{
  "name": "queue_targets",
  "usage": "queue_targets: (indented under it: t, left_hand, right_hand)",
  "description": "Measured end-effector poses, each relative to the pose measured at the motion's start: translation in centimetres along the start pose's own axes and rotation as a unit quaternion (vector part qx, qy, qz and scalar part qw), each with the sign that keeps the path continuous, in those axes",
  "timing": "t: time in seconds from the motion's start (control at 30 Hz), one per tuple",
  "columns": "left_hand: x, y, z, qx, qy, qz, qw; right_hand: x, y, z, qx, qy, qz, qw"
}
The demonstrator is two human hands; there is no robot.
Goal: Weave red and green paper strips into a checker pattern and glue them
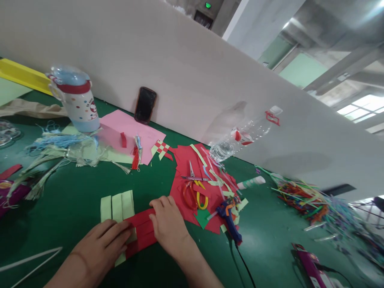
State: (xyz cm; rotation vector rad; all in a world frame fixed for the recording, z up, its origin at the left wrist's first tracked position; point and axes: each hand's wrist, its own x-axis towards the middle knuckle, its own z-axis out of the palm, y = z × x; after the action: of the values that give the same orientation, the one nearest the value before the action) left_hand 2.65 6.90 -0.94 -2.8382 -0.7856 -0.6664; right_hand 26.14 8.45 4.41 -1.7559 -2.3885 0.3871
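On the green table, pale green paper strips [122,205] stand crosswise to red paper strips [144,230], and they interlace where they cross. My left hand [100,248] covers that crossing, its fingers closed together and bent over the strips; its thumb is hidden. At the other end of the red strips, my right hand [169,224] grips their edge with thumb and fingers. Above my right hand lies a small finished red and pale green checkered weave [162,148].
Scissors [195,196] and a blue glue gun [229,222] lie on red paper scraps right of my hands. A plastic bottle [243,136], a phone [145,105] and a cup [78,102] stand by the partition. Tassels [57,152] lie left; coloured strips [312,204] right.
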Motion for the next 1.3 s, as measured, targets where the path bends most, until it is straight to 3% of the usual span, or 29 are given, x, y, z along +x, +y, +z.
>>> queue_targets:
  t: [0.13, 0.3, 0.43, 0.67, 0.73, 0.8, 0.83, 0.87, 1.0, 1.3]
  left_hand:
    - [-0.5, -0.1, 0.8, -0.012, 0.035, -0.099, 0.994]
    - [-1.1, -0.4, 1.2, -0.023, -0.004, -0.005, 1.000]
    - [-1.0, 0.0, 0.8, -0.019, 0.009, -0.052, 0.998]
    - [-0.3, -0.6, -0.3, -0.015, -0.004, -0.003, 1.000]
    - [-0.2, -0.3, -0.7, -0.013, 0.018, -0.002, 1.000]
    - [-0.6, 0.1, -0.9, -0.024, 0.056, -0.034, 0.998]
    - [-1.0, 0.2, -0.9, -0.026, 0.081, -0.085, 0.993]
    - [-1.5, 0.3, -1.0, -0.028, 0.075, -0.109, 0.991]
    - [-3.2, -0.4, -1.2, -0.020, 0.016, -0.090, 0.996]
    - [-3.2, -0.5, -1.6, -0.008, 0.005, -0.083, 0.997]
  right_hand:
    - [0.2, 0.1, 0.0, -0.012, 0.004, -0.006, 1.000]
    - [0.1, -0.2, -0.1, -0.024, 0.012, -0.021, 0.999]
    - [-0.6, -0.3, -0.2, 0.016, 0.013, -0.013, 1.000]
    - [-1.4, -0.2, -0.1, 0.099, 0.063, -0.011, 0.993]
    - [-1.4, -0.2, -0.1, 0.112, 0.064, -0.003, 0.992]
    - [-1.3, -0.2, -0.1, 0.121, 0.060, 0.008, 0.991]
    - [-1.2, -0.1, -0.1, 0.125, 0.057, 0.014, 0.990]
    - [-1.2, -0.1, -0.1, 0.127, 0.052, 0.020, 0.990]
    - [-1.1, 0.1, -0.4, 0.136, 0.032, 0.038, 0.989]
    - [-0.9, 0.0, -0.8, 0.126, 0.001, 0.057, 0.990]
